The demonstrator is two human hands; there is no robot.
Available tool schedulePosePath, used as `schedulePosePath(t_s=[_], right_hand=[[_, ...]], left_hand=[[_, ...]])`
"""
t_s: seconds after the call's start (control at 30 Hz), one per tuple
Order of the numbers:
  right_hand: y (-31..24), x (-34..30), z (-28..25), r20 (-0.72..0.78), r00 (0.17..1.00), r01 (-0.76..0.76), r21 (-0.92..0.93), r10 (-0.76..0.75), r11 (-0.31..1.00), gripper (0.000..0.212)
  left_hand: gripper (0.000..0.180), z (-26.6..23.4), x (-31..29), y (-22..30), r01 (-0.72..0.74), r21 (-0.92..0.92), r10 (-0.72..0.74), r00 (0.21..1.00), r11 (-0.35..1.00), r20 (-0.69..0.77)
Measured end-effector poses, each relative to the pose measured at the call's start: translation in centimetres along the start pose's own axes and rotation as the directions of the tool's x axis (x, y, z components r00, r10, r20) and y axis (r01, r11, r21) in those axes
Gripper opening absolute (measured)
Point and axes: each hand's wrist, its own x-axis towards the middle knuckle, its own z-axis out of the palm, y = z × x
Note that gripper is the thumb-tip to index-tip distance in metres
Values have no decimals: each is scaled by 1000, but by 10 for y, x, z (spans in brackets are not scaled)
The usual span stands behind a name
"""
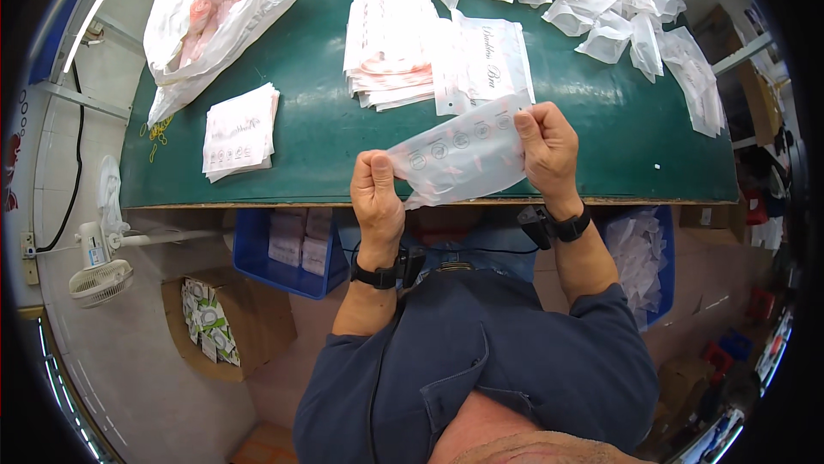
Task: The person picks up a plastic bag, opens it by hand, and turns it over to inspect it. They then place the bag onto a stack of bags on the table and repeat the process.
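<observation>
Between my hands a frosted plastic bag (468,155) with pink contents and a row of printed symbols is held stretched, tilted up to the right, above the table's near edge. My left hand (378,200) is closed on its left end, thumb on top. My right hand (549,145) pinches its upper right corner. Just beyond it lie flat frosted bags (493,56) with dark lettering. Beside those, to the left, rises a stack of white and pink packets (390,48). A smaller pile of similar packets (240,131) sits farther left on the green table.
A large white sack (232,13) with pink items stands at the back left, yellow rubber bands (156,136) near it. Many frosted bags (601,9) are heaped back right. Below the table are blue bins (249,262), a cardboard box (266,318) and a small fan (101,279).
</observation>
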Motion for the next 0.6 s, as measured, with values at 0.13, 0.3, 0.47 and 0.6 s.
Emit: schedulePosePath(t_s=[0.13, 0.3, 0.47, 0.6], right_hand=[[-30, 26, -5, -64, 825, 485, -431, -562, 761, 22], [-63, 16, 10, 428, 627, 778, -299, -651, 552, 21], [-40, 4, 8, 335, 783, 607, -222, -525, 763, 19], [-29, 7, 1, 153, 854, 518, -161, -497, 840, 20]], left_hand=[[26, 10, 3, 20, -145, 223, 115, 983, 964, 141], [25, 32, -1, 49, -270, 288, 168, 928, 919, 333], [20, 32, -16, 44, -60, 192, -7, 945, 980, 327], [21, -1, -17, 20, 11, 238, -64, 974, 971, 217]])
